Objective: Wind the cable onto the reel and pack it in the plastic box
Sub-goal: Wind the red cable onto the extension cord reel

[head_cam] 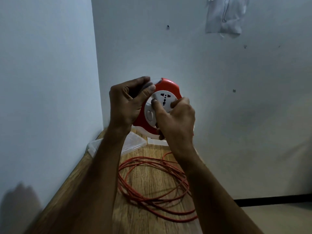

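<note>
I hold a round red and white cable reel (168,86) up in front of the wall, above the wooden table. My left hand (126,102) grips its translucent handle at the upper left. My right hand (175,115) pinches the white socket hub in the middle, thumb on its face and fingers round its right edge. The orange cable (152,186) lies in loose loops on the table below, one strand rising behind my right wrist toward the reel. A clear plastic box (157,141) stands behind the reel, mostly hidden, and its lid (133,142) lies to the left.
The wooden table (94,188) runs into a corner between two pale walls. A plastic bag (224,16) hangs on the right-hand wall high up. To the right of the table the floor shows, with a dark skirting line (270,200).
</note>
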Available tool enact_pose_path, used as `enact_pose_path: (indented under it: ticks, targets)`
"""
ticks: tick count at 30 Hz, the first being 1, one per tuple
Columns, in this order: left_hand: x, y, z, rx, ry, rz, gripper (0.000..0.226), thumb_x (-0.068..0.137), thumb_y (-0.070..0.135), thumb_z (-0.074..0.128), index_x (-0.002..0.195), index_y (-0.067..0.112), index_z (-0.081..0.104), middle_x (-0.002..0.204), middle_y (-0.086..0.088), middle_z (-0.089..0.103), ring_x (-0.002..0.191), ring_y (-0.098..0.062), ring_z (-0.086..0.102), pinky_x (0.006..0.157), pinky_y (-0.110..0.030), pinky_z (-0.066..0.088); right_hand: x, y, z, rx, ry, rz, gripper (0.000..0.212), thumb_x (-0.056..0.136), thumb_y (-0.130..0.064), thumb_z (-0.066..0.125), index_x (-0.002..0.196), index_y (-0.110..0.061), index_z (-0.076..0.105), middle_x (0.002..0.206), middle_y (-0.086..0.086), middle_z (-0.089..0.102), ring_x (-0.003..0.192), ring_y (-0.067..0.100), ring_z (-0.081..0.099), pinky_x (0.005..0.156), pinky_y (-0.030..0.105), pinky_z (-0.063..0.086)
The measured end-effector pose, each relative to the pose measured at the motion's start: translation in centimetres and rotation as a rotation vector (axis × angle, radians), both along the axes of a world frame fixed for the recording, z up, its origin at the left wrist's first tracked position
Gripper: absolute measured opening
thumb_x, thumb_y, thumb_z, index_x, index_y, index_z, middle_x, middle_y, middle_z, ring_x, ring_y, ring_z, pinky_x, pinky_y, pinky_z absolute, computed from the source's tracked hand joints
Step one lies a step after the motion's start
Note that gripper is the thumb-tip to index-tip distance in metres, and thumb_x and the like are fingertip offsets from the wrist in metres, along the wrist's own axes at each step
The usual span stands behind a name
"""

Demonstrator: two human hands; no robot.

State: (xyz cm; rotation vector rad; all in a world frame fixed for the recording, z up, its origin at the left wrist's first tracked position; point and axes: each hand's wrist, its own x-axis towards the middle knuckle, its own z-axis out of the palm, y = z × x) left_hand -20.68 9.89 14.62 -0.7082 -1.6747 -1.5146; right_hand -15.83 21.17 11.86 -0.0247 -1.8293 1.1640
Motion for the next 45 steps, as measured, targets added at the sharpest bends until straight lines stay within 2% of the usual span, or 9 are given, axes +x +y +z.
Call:
enact_pose_path:
  ticks: [2,5,8,14,21,27,30,33,45]
  targets:
    - [-0.1,-0.1,0.0,-0.003,-0.007,0.009,0.039,0.088,0.030,0.074,0.122,0.013,0.071,0.120,0.001,0.073,0.107,-0.012,0.072,0.090,-0.032,0.060,-0.2,0.1,0.0,-0.023,-0.006,0.010,0.055,0.086,-0.048,0.073,0.120,-0.009,0.054,0.104,-0.002,0.062,0.088,0.014,0.071,0.067,0.027,0.063]
    - [-0.1,-0.4,0.1,0.053,-0.040,-0.028,0.037,0.088,0.029,0.073,0.121,0.014,0.071,0.119,0.001,0.073,0.105,-0.012,0.072,0.090,-0.035,0.060,-0.1,1.3,0.6,0.290,0.122,-0.079,0.045,0.086,-0.047,0.074,0.106,-0.008,0.062,0.097,0.002,0.071,0.074,0.007,0.066,0.062,0.011,0.054]
    - [0.0,-0.6,0.2,0.069,-0.048,-0.017,0.036,0.088,0.029,0.074,0.120,0.014,0.072,0.117,0.001,0.074,0.104,-0.012,0.072,0.092,-0.035,0.059,0.9,3.8,2.3,0.685,0.212,-0.026,0.024,0.088,-0.028,0.077,0.101,-0.011,0.067,0.094,0.004,0.073,0.066,0.007,0.062,0.064,0.025,0.060]
    - [0.0,-0.4,0.1,0.028,-0.030,-0.013,0.036,0.088,0.027,0.074,0.120,0.013,0.071,0.117,0.001,0.073,0.107,-0.012,0.071,0.094,-0.034,0.058,2.1,5.4,3.1,1.100,-0.024,0.054,0.051,0.083,-0.018,0.073,0.132,-0.030,0.063,0.140,0.012,0.044,0.100,0.031,0.067,0.075,0.038,0.062]
    - [-0.6,-1.0,-0.1,0.001,-0.020,0.028,0.040,0.087,0.032,0.074,0.122,0.013,0.071,0.118,0.003,0.073,0.106,-0.009,0.071,0.091,-0.027,0.059,2.0,4.3,2.8,1.173,-0.159,-0.160,0.088,0.089,-0.040,0.071,0.156,-0.046,0.014,0.147,0.009,0.041,0.102,0.025,0.065,0.069,0.029,0.054]
    - [-0.7,-1.1,-0.2,-0.004,-0.025,0.030,0.038,0.088,0.030,0.073,0.123,0.013,0.071,0.120,0.002,0.072,0.106,-0.012,0.072,0.092,-0.031,0.059,2.8,2.1,2.1,1.130,-0.123,-0.161,0.072,0.095,-0.030,0.065,0.157,-0.031,0.028,0.140,0.010,0.059,0.113,0.028,0.067,0.091,0.040,0.056]
    - [-0.7,-1.1,-0.1,-0.027,-0.019,0.008,0.038,0.088,0.030,0.074,0.122,0.013,0.071,0.120,0.002,0.072,0.106,-0.011,0.071,0.092,-0.031,0.059,2.0,1.6,1.1,0.989,0.059,-0.166,0.058,0.083,-0.030,0.080,0.136,-0.017,0.061,0.118,0.015,0.073,0.093,0.034,0.074,0.080,0.044,0.060]
    - [-0.6,-1.5,0.0,-0.059,-0.029,-0.024,0.039,0.088,0.031,0.074,0.122,0.014,0.071,0.119,0.003,0.073,0.105,-0.009,0.071,0.091,-0.030,0.059,0.8,1.4,0.2,0.883,0.142,-0.160,0.053,0.076,-0.036,0.083,0.122,-0.013,0.070,0.102,0.014,0.077,0.076,0.031,0.075,0.071,0.042,0.062]
    - [-1.7,-1.2,-0.1,-0.203,-0.014,-0.052,0.037,0.087,0.025,0.075,0.122,0.012,0.071,0.121,-0.001,0.073,0.104,-0.012,0.072,0.090,-0.031,0.060,-1.2,-0.8,-2.7,0.191,0.078,0.017,0.047,0.088,-0.038,0.074,0.125,-0.013,0.060,0.099,-0.011,0.063,0.069,-0.006,0.058,0.057,-0.002,0.043]
